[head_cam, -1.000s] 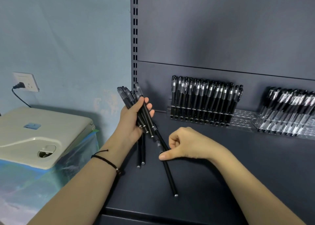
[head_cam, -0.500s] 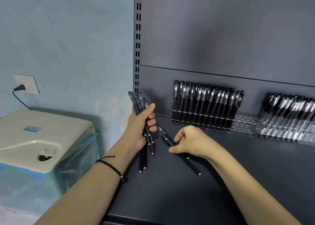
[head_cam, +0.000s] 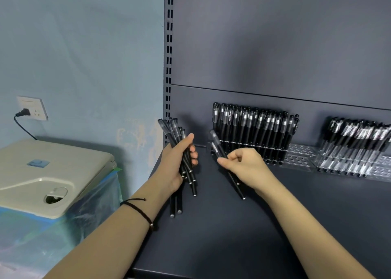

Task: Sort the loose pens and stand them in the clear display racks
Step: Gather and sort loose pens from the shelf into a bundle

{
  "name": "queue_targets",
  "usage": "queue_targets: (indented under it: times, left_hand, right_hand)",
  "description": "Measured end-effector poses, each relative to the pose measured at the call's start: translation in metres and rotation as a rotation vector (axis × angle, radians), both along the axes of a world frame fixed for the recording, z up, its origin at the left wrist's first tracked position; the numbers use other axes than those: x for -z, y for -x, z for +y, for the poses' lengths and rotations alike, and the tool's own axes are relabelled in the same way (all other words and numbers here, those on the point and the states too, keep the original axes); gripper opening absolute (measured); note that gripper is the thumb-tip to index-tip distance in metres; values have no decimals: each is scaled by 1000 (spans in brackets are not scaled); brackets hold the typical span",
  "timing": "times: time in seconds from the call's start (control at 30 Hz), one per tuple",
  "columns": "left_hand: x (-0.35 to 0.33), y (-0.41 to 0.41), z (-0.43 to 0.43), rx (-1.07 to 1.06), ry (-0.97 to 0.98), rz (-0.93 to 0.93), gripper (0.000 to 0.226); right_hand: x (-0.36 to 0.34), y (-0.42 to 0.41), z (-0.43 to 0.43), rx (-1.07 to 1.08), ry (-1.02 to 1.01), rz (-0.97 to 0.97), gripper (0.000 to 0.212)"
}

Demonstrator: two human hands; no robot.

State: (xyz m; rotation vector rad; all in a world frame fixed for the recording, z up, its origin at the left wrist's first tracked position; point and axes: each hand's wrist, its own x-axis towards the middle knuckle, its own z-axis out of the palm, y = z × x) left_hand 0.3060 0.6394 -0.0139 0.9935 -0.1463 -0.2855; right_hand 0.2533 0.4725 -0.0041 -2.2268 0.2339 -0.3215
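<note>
**One pen pinched, a bundle gripped**

Left hand point(head_cam: 171, 168) fingers point(head_cam: 193, 154) curl round a bundle of pens point(head_cam: 174, 128) over the shelf point(head_cam: 232, 236). Right hand point(head_cam: 249, 168) fingers point(head_cam: 224, 162) pinch one pen point(head_cam: 216, 144), tilted, its cap near the racks point(head_cam: 298, 159).

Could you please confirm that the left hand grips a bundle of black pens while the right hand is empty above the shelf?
Not quite: in the head view the right hand is not empty; it pinches a single black pen. The left hand does grip a bundle of black pens above the shelf.
</note>
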Motion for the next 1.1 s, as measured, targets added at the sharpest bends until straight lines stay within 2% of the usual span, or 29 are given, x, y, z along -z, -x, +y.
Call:
queue_targets:
  times: [0.07, 0.13, 0.3, 0.4, 0.5, 0.6, 0.77, 0.87, 0.93, 1.1]
  left_hand:
    - [1, 2, -3, 10, 5, 7, 14]
    - [0, 4, -7, 49, 41, 21, 14]
    - [-2, 13, -14, 158, 80, -31, 23]
    - [-2, 16, -16, 178, 35, -75, 34]
    - [-3, 18, -18, 160, 0, -90, 24]
    - [-5, 16, -16, 137, 2, -91, 19]
    - [-6, 13, -13, 79, -70, -235, 16]
    - [-10, 12, -11, 40, -75, -305, 10]
    - [-15, 8, -6, -39, -42, -324, 9]
    - [-18, -8, 14, -200, 156, -193, 10]
  right_hand:
    - [0, -1, 3, -41, -212, -129, 32]
    - [2, -1, 9, -103, -335, -185, 27]
    - [6, 1, 23, -215, -404, -204, 16]
    - [11, -1, 24, -191, -326, -217, 14]
    - [9, -1, 23, -221, -258, -200, 12]
    - [4, 3, 23, -259, -207, -174, 27]
    - [-1, 8, 19, -305, -119, -178, 34]
    - [-6, 12, 18, -327, -111, -131, 30]
    - [-4, 14, 18, -328, -45, -70, 34]
    - [13, 9, 35, -171, 210, 39, 41]
